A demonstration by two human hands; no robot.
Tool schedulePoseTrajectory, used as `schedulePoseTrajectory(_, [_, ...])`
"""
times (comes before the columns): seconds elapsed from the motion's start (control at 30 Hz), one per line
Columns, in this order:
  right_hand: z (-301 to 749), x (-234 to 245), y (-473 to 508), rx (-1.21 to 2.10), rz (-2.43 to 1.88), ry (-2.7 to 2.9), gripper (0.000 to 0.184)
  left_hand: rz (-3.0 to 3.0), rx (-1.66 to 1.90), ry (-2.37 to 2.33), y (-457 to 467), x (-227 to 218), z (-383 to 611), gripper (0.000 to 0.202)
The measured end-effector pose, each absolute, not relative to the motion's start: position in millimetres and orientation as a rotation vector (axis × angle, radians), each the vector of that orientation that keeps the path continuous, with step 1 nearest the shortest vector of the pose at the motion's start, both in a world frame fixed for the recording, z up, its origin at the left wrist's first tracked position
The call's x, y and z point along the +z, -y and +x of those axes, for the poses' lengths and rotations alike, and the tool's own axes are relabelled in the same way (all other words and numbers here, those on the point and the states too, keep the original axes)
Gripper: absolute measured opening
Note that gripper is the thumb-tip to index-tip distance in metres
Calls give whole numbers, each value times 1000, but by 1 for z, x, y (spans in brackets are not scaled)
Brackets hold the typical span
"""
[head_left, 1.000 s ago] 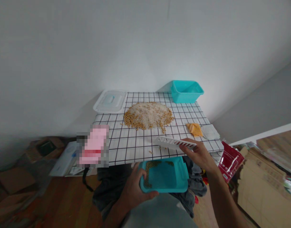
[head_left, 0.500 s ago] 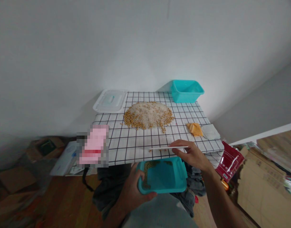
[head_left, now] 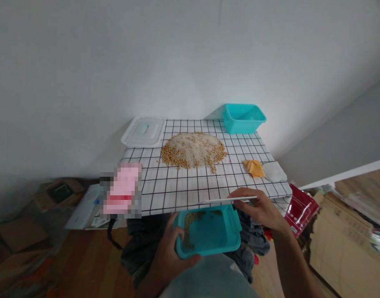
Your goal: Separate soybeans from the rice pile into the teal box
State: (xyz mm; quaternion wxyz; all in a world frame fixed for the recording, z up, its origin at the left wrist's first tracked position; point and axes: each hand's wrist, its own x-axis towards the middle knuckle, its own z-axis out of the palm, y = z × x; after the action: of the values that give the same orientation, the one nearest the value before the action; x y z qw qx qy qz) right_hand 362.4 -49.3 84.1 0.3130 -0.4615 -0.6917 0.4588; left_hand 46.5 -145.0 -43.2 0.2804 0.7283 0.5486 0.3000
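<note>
My left hand (head_left: 169, 247) is closed on the left end of a turquoise plastic container (head_left: 208, 234), held just below the table's front edge. Yellow-brown beans (head_left: 190, 222) lie along its left and far sides. In my right hand (head_left: 256, 207) is a thin white strip (head_left: 219, 201), seen nearly edge-on at the table's front edge, above the container's far rim; its exact kind does not show. Further back on the table spreads a mound of white rice grains (head_left: 196, 145) mixed with yellow-brown beans (head_left: 170, 157), most beans showing around its front and left border.
A second turquoise container (head_left: 244, 126) stands at the back right of the gridded tablecloth (head_left: 159, 188). At the back left lies a clear plastic lid (head_left: 143, 132). A yellow cloth (head_left: 254, 168) and a white one (head_left: 274, 171) lie at right; a blurred pink item (head_left: 124, 186) is front left.
My right hand has brought the white strip nearer to me and to the right, down to the table edge. The small bits beside it are out of sight. The held container has shifted slightly left.
</note>
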Motion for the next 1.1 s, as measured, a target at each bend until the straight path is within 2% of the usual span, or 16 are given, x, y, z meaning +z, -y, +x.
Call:
schedulePoseTrajectory(0.27, [385, 66, 37, 844, -1477, 1549, 31, 1962, 800, -1477, 145, -43, 49, 53])
schedulePoseTrajectory(0.43, [396, 60, 31, 736, -1546, 1464, 37, 1994, 788, -1416, 139, -40, 56, 52])
schedulePoseTrajectory(0.67, [396, 64, 13, 717, -1558, 1523, 40, 2016, 804, -1412, 137, -38, 57, 54])
schedulePoseTrajectory(1.1, [387, 69, 5, 862, -1521, 1656, 33, 2013, 780, -1407, 138, -39, 57, 55])
